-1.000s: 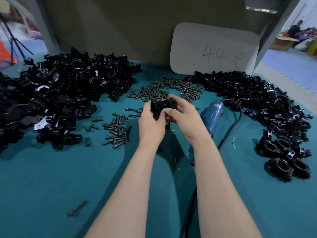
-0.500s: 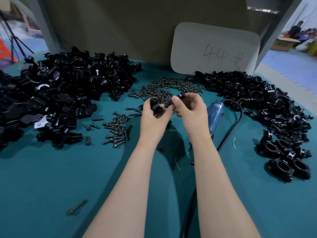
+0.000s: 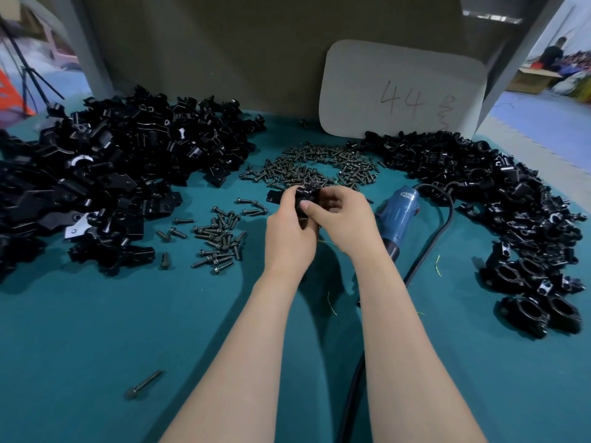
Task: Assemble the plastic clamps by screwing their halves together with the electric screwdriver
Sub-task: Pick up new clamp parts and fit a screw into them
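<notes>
Clamp pieces (image 3: 305, 199) of black plastic are held above the teal tabletop (image 3: 96, 330), with both hands meeting round them. The left hand (image 3: 289, 233) has its fingers curled over the part from the left, and the right hand (image 3: 343, 219) pinches it from the other side, thumb pressed on its near face. Whether a screw sits in the part cannot be told.

Nearer than the hands, left of the left forearm, one long screw (image 3: 144, 384) lies alone. A black cord (image 3: 428, 251) passes under the right forearm and loops up to the blue screwdriver (image 3: 398, 212), which lies on the tabletop just right of the right hand, untouched.

Left of the left hand is a small scatter of screws (image 3: 220, 241), and beyond that a large heap of loose black halves (image 3: 112, 174). Well to the right of the hands a long pile of black clamps (image 3: 511, 199) curves toward the near edge, ending in ring-shaped ones. Just beyond the fingers lies the bigger heap of screws (image 3: 319, 167). Farthest back, a pale board (image 3: 403, 91) marked 44 leans against the wall.
</notes>
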Demonstrator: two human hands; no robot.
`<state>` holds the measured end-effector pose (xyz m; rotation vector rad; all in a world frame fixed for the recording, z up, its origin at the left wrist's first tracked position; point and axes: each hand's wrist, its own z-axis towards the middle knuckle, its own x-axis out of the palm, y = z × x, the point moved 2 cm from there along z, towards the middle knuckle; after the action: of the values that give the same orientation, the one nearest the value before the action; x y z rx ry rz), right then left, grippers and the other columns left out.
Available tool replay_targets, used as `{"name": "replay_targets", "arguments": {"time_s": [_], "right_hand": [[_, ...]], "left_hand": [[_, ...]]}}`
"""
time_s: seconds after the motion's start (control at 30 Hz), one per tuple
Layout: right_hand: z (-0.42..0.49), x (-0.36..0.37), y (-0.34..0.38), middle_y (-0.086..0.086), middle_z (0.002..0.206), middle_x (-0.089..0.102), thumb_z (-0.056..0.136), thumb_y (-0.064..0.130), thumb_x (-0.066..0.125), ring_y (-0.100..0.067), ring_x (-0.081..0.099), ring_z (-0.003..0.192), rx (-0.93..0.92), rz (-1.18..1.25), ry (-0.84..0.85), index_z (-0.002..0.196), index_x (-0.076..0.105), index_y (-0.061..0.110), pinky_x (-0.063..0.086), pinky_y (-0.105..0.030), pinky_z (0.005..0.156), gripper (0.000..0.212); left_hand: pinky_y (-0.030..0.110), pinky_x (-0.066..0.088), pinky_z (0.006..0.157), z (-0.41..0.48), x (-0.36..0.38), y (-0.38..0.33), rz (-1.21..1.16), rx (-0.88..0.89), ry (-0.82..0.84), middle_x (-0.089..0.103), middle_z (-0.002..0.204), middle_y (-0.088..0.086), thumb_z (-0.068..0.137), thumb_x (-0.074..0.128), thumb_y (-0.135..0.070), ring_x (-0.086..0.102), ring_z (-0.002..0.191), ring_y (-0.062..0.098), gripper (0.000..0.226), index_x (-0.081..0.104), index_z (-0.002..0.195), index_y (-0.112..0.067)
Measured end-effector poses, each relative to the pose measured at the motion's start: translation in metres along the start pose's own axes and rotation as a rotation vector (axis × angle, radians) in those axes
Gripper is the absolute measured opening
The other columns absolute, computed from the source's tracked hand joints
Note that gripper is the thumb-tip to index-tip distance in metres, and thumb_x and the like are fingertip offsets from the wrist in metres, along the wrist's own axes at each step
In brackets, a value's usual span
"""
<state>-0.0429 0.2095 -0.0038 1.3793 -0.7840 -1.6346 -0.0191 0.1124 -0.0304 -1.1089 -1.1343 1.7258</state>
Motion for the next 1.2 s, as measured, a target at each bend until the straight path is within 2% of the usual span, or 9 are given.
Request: {"name": "replay_targets", "arguments": {"time_s": [0.2, 0.3, 0.43, 0.6, 0.77, 0.87, 0.97, 1.07, 1.2], "right_hand": [[0.000, 0.000, -0.001, 0.009, 0.089, 0.064, 0.082, 0.028, 0.074, -0.009, 0.061, 0.088, 0.017, -0.007, -0.009, 0.103, 0.064, 0.017, 0.049, -0.023, 0.081, 0.026], [0.000, 0.000, -0.001, 0.010, 0.087, 0.062, 0.082, 0.028, 0.074, -0.008, 0.059, 0.087, 0.025, -0.017, -0.009, 0.104, 0.064, 0.017, 0.049, -0.022, 0.081, 0.027], [-0.001, 0.000, 0.000, 0.006, 0.091, 0.064, 0.082, 0.030, 0.074, -0.010, 0.060, 0.089, 0.024, -0.036, -0.018, 0.110, 0.065, 0.012, 0.049, -0.023, 0.082, 0.035], [0.000, 0.000, 0.000, 0.011, 0.087, 0.061, 0.082, 0.030, 0.074, -0.007, 0.059, 0.086, 0.037, -0.037, -0.017, 0.111, 0.065, 0.012, 0.048, -0.019, 0.078, 0.036], [-0.003, 0.002, 0.004, 0.006, 0.094, 0.067, 0.086, 0.033, 0.068, -0.011, 0.063, 0.093, 0.041, 0.016, -0.011, 0.106, 0.067, 0.016, 0.053, -0.030, 0.088, 0.026], [-0.005, -0.003, 0.003, 0.002, 0.099, 0.068, 0.095, 0.031, 0.055, -0.015, 0.064, 0.095, 0.064, 0.062, -0.120, 0.102, 0.063, 0.021, 0.052, -0.036, 0.092, 0.015], [-0.002, -0.007, -0.003, -0.003, 0.112, 0.066, 0.099, 0.018, 0.046, -0.013, 0.058, 0.097, 0.117, -0.077, -0.265, 0.115, 0.063, 0.016, 0.044, -0.023, 0.090, 0.024], [0.007, 0.004, -0.006, -0.006, 0.126, 0.059, 0.098, 0.015, 0.045, -0.021, 0.055, 0.110, 0.141, -0.303, -0.155, 0.125, 0.059, 0.017, 0.038, -0.024, 0.086, 0.031], [0.022, 0.024, -0.002, -0.006, 0.133, 0.055, 0.094, 0.025, 0.055, -0.029, 0.050, 0.120, 0.184, -0.489, -0.005, 0.129, 0.056, 0.025, 0.042, -0.036, 0.099, 0.035]], "left_hand": [[0.004, 0.039, 0.057, 0.000, 0.001, 0.001, 0.010, -0.005, -0.004, 0.059, 0.097, -0.007, 0.093, 0.058, -0.009, 0.056, 0.076, -0.001, 0.042, 0.050, 0.132, -0.020], [0.011, 0.038, 0.062, 0.000, 0.000, 0.000, 0.016, -0.014, 0.002, 0.061, 0.101, -0.004, 0.093, 0.057, -0.009, 0.057, 0.082, 0.009, 0.044, 0.049, 0.134, -0.020], [0.018, 0.041, 0.071, -0.001, 0.000, -0.001, 0.033, -0.007, 0.002, 0.061, 0.102, -0.005, 0.094, 0.055, -0.009, 0.057, 0.087, 0.012, 0.043, 0.048, 0.135, -0.018], [0.031, 0.052, 0.080, -0.002, 0.000, -0.002, 0.022, -0.018, 0.003, 0.064, 0.109, 0.002, 0.094, 0.054, -0.009, 0.062, 0.094, 0.018, 0.045, 0.046, 0.138, -0.016], [0.020, 0.046, 0.069, 0.000, -0.001, -0.001, 0.036, -0.033, -0.061, 0.066, 0.102, -0.001, 0.095, 0.056, -0.018, 0.063, 0.090, 0.016, 0.033, 0.053, 0.128, -0.016], [0.026, 0.051, 0.084, 0.006, -0.009, 0.000, -0.265, -0.156, -0.160, 0.069, 0.097, 0.002, 0.094, 0.059, -0.020, 0.066, 0.094, 0.020, 0.012, 0.060, 0.105, -0.014], [0.025, 0.055, 0.086, 0.010, -0.021, 0.000, -0.803, -0.309, -0.237, 0.065, 0.087, 0.005, 0.096, 0.057, -0.010, 0.067, 0.087, 0.019, 0.004, 0.056, 0.092, -0.010], [0.020, 0.057, 0.078, 0.012, -0.025, 0.000, -1.058, -0.382, -0.235, 0.063, 0.094, 0.015, 0.097, 0.055, -0.007, 0.066, 0.088, 0.021, 0.007, 0.052, 0.091, -0.006], [0.019, 0.057, 0.075, 0.011, -0.024, -0.003, -1.193, -0.437, -0.216, 0.060, 0.106, 0.023, 0.096, 0.054, -0.003, 0.065, 0.092, 0.023, 0.007, 0.051, 0.090, -0.006]]}}
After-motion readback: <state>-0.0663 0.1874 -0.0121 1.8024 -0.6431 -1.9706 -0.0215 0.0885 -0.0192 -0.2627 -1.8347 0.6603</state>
